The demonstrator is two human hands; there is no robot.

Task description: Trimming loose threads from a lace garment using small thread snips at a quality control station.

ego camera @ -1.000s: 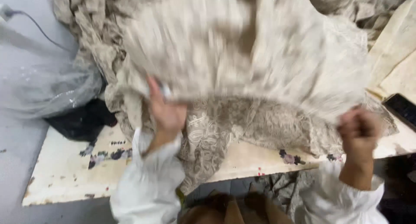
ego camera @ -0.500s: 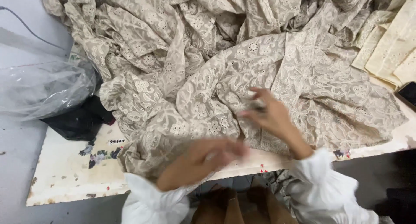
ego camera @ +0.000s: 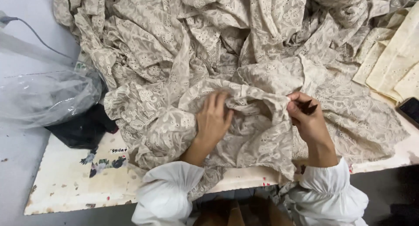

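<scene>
Down on the table, the left hand presses flat and open on the lace cloth while the right hand pinches its fold beside a clear plastic bag, contents unclear.

We see beige lace fabric heaped over worn white table. Left hand lies flat on raised fold, fingers spread. Right hand pinches fold's edge, small dark tool in same fingers. White sleeves at both wrists. Clear plastic bag at table's left, black cloth under it. Cream fabric pieces at right, dark phone just below them.
</scene>
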